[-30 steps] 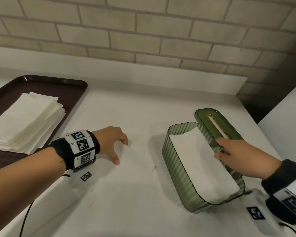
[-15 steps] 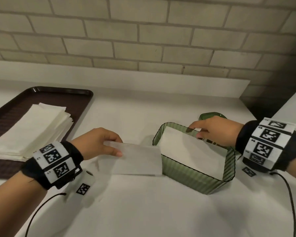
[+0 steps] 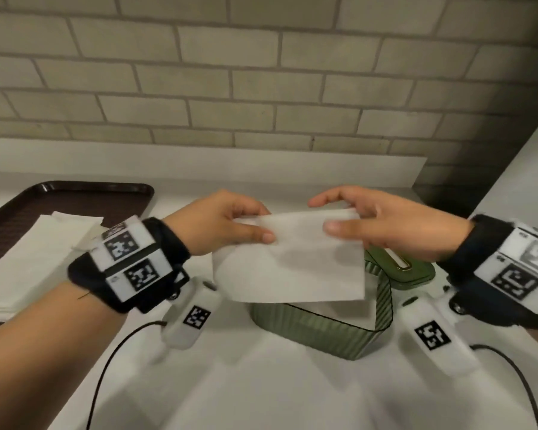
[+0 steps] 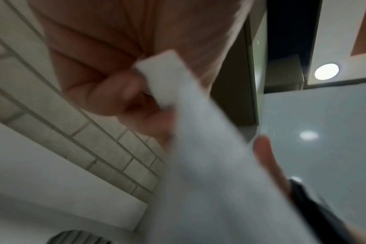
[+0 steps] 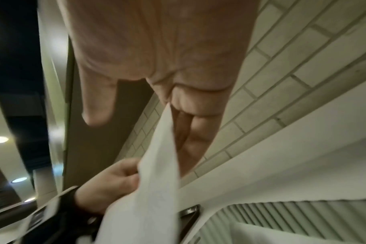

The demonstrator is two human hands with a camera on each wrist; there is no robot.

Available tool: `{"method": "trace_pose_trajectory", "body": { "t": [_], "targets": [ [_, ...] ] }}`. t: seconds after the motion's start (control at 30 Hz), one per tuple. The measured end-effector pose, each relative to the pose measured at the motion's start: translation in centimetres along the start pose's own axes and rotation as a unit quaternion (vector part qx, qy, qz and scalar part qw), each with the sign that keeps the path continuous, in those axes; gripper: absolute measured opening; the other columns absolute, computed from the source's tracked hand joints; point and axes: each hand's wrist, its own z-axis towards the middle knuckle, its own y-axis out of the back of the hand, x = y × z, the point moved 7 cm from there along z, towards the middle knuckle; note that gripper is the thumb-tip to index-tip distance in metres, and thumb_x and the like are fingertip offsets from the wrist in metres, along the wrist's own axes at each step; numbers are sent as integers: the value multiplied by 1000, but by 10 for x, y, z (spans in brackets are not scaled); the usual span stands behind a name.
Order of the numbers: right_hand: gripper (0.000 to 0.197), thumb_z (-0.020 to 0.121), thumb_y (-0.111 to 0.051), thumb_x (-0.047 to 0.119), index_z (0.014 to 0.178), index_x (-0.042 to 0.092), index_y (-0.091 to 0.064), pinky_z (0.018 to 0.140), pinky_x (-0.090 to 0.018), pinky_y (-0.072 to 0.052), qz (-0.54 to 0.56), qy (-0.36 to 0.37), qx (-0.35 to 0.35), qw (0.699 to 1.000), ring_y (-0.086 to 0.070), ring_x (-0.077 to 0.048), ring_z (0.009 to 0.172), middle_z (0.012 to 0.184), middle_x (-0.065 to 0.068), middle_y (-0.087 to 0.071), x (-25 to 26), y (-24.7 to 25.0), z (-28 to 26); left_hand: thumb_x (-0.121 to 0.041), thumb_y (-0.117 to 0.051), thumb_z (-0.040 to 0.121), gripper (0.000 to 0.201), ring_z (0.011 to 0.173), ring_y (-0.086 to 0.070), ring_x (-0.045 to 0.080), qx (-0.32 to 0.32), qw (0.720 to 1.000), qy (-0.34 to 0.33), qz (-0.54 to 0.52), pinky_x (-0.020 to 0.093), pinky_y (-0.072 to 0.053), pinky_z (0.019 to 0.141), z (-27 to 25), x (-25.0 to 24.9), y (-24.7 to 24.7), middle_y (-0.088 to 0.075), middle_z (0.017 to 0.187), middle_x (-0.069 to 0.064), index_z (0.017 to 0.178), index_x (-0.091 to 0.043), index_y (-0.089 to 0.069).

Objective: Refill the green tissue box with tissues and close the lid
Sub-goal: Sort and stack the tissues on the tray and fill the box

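Mid-refill. Box (image 3: 323, 330) open at centre near, with white tissue already lying inside; lid (image 3: 407, 268) off, resting just right of and behind the box, slot up. One tissue (image 3: 292, 268) held in the air right above the box, hanging down in front of its far part. Left hand (image 3: 218, 225) pinching the tissue's top left edge between thumb and curled fingers; right hand (image 3: 385, 225) pinching the top right edge with thumb in front and bent fingers behind, forefinger sticking out free. Stack (image 3: 28, 262) of more tissues far left on the tray (image 3: 106, 193), well apart from the box, so seemingly plenty left to load. Still to do, by the look of it: lower this sheet in, bring over further tissues, then fit the lid.

Room: open counter (image 3: 292, 392) near and to the left between tray and box, with only the wrist cables trailing across it. Tighter on the right, where the lid lies close beside the box and a white side wall (image 3: 528, 181) rises just beyond. Brick wall (image 3: 261, 88) and ledge to the far side, clear of the hands. Box rim directly under the sheet's lower edge; a likely snag if the sheet comes down askew.
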Motion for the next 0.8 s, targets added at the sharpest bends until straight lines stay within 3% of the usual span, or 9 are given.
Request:
{"method": "trace_pose_trajectory", "body": {
  "t": [0.07,0.17,0.27,0.37,0.47,0.57,0.67,0.73,0.8],
  "targets": [
    [48,70,-77,27,113,23,-56,82,-42,-54,-34,14,-79,996,-66,-24,87,107,-12,-68,-5,9,-11,-22,-75,76,14,69,-63,0,9,1000,6,14,17,-50,72,16,-5,-7,-71,79,-7,83,-31,-67],
    [39,74,-76,22,108,26,-56,84,-43,-55,-47,-22,-164,985,-67,-25,92,108,-8,-67,-34,25,-24,-38,-69,79,18,63,-57,-1,-30,997,53,37,20,-45,62,30,11,-7,-64,74,-10,95,-33,-61],
    [32,80,-72,14,106,21,-56,72,-33,-57,-25,-70,-204,976,-67,-22,89,107,-6,-66,-69,33,-37,-51,-55,84,27,88,-62,12,-41,991,116,55,25,-52,71,28,39,-12,-62,94,-11,99,-29,-61],
    [29,82,-70,13,104,24,-55,79,-37,-56,-52,-89,-203,974,-65,-22,93,108,-2,-64,-88,26,-41,-51,-54,86,27,97,-59,5,4,988,152,19,27,-57,76,18,58,-28,-59,102,-15,100,-30,-64],
    [29,84,-66,9,103,27,-54,80,-35,-55,-60,-95,-180,977,-65,-20,94,111,1,-62,-96,18,-37,-37,-66,83,25,88,-60,2,25,987,158,-14,20,-56,68,11,59,-39,-59,107,-16,107,-29,-64],
    [32,85,-64,8,103,32,-53,86,-45,-53,-87,-97,-155,979,-64,-25,96,109,-2,-62,-97,13,-31,-22,-74,78,37,72,-58,5,-1,985,171,-14,16,-52,63,7,61,-41,-58,81,-9,113,-23,-63],
    [32,86,-63,9,105,32,-52,84,-35,-54,-132,-98,-128,978,-62,-19,91,99,3,-61,-96,10,-23,-14,-79,73,49,89,-58,11,-29,983,181,-8,18,-55,64,3,67,-43,-60,92,4,118,-23,-62],
    [30,86,-62,11,106,31,-51,79,-27,-52,-199,-101,-106,969,-59,-14,89,99,6,-60,-95,10,-18,-11,-79,71,51,91,-59,13,-39,980,192,-25,18,-55,62,-1,71,-47,-60,95,8,118,-22,-62],
    [31,85,-65,17,107,33,-50,80,-28,-51,-263,-108,-90,955,-59,-14,91,104,5,-60,-93,11,-14,-8,-79,71,52,91,-62,14,-46,978,197,-42,18,-56,60,-4,72,-51,-63,97,11,118,-22,-61]
  ]
}}
